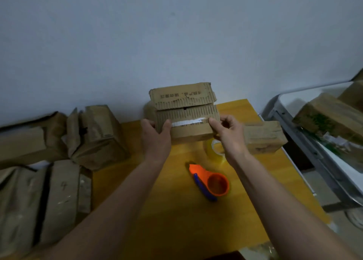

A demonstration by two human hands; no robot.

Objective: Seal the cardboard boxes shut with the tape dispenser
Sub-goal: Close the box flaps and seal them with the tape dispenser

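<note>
**Box held over the desk's far edge**

I log: cardboard box (183, 112), torn flaps, above the far edge, gripped by my left hand (156, 135) and right hand (225, 131), fingers curled round its sides. Tape dispenser (209, 181) mid-desk. Tape roll (214, 150) beneath the box. Desk (176, 220) yellow.

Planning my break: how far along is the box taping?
Early, it seems. Nothing visibly sealed. Left hand and right hand hold one worn cardboard box with its flaps folded, untaped. The orange dispenser and tape roll lie unused on the yellow table. Other boxes wait at left.
</note>
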